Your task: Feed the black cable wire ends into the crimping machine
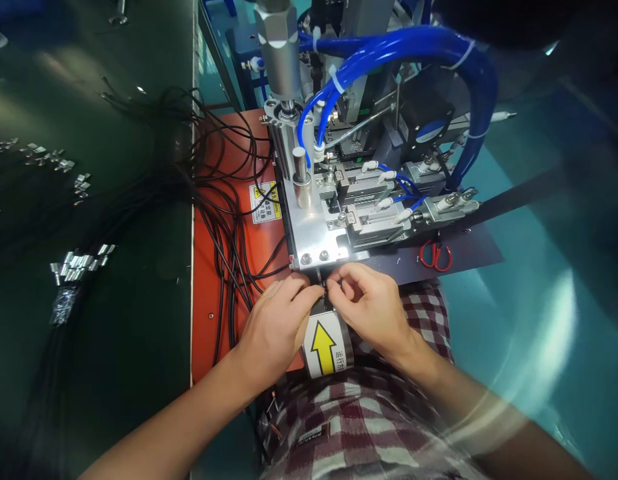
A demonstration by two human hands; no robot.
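At the front edge of a metal bench machine [313, 227], both of my hands meet just under its silver plate. My left hand [281, 320] is closed, thumb against fingers, close to the slot there. Beside it on the right, my right hand [371, 307] pinches with thumb and forefinger. What lies between the fingertips is small and dark, and I cannot make it out. Directly below the fingertips is a curved guide with a white label and yellow arrow [323, 347]. Black cables [231, 253] run from the left toward the machine's side.
Red-handled scissors [436, 256] lie on the dark plate at right. Thick blue air hoses [413, 47] arch over the machine. Small metal connectors [79, 265] sit in groups on the dark green surface at left, with a wrench [119, 13] farther back. A warning label [265, 203] marks the orange base.
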